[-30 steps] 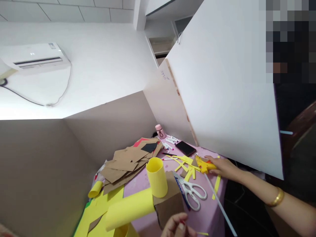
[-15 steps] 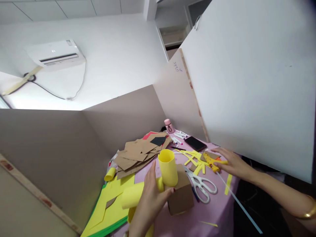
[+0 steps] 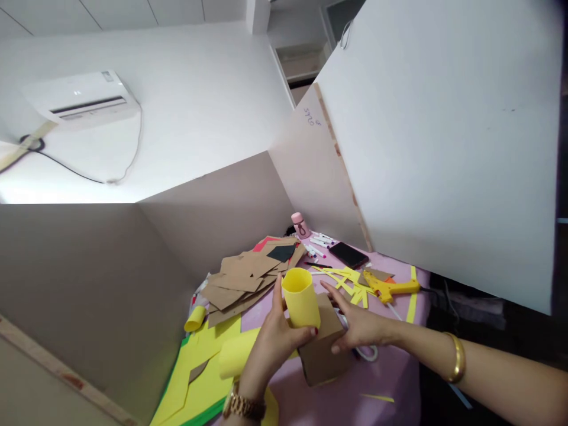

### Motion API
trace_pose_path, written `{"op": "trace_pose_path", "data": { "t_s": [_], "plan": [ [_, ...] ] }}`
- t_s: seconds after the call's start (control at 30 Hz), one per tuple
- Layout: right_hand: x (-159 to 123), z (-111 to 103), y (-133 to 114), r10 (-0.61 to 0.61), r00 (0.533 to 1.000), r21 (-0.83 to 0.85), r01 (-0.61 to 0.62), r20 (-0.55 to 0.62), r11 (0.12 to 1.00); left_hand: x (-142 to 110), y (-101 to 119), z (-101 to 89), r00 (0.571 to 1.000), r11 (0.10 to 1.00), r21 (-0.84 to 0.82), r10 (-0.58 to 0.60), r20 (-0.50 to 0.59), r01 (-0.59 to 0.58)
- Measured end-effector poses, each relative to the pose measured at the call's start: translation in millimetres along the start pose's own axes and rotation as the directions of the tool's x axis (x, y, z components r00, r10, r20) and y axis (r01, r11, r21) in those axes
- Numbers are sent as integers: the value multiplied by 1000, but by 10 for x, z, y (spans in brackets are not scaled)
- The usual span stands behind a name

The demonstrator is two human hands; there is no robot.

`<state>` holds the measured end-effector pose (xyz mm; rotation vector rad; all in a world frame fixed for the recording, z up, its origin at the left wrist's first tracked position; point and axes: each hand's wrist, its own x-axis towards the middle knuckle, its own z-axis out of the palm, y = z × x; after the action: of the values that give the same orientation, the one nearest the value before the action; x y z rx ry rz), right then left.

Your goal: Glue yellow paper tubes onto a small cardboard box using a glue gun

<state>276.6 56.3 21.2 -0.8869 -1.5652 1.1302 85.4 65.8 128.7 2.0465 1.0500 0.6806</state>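
A brown cardboard box [image 3: 320,358] stands on the pink table [image 3: 390,378] with a yellow paper tube [image 3: 300,297] upright on its top and a second yellow tube [image 3: 237,356] sticking out of its left side. My left hand [image 3: 274,342] is wrapped round the base of the upright tube. My right hand [image 3: 357,323] rests on the box's right top, fingers spread against it, over the scissors [image 3: 367,352]. A yellow glue gun [image 3: 390,288] lies alone on the table to the right.
A heap of brown cardboard pieces [image 3: 248,275] lies behind the box. Yellow paper sheets [image 3: 190,373] and a small yellow roll [image 3: 195,319] sit at the left. Yellow strips [image 3: 348,278], a black phone [image 3: 348,255], markers [image 3: 318,244] and a pink bottle [image 3: 300,225] lie by the white partition [image 3: 444,148].
My right hand let go of the glue gun and came left onto the box. My left hand stays on the upright yellow tube, after rising from the bottom edge a second ago.
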Motion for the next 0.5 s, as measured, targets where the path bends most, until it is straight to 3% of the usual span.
{"op": "trace_pose_path", "data": {
  "t_s": [0.2, 0.3, 0.37, 0.43, 0.5],
  "plan": [
    [-19, 0, -80, 48, 999, -82, -50, -15, 995, -31, -34, 23, 998, 991, 136, 17, -68, -8],
    [-21, -16, -80, 66, 998, -107, -66, -6, 992, -60, 13, -9, 974, 958, 284, 107, -197, -48],
    [-17, -24, -73, 85, 996, -116, -84, 2, 990, -72, 120, -32, 915, 849, 504, 319, -248, -159],
    [-8, -25, -59, 80, 997, -112, -79, 6, 991, -63, 265, -39, 844, 654, 704, 516, -145, -278],
    [0, -21, -41, 53, 999, -117, -52, 0, 992, -33, 399, -26, 832, 512, 795, 555, -18, -324]
  ]
}}
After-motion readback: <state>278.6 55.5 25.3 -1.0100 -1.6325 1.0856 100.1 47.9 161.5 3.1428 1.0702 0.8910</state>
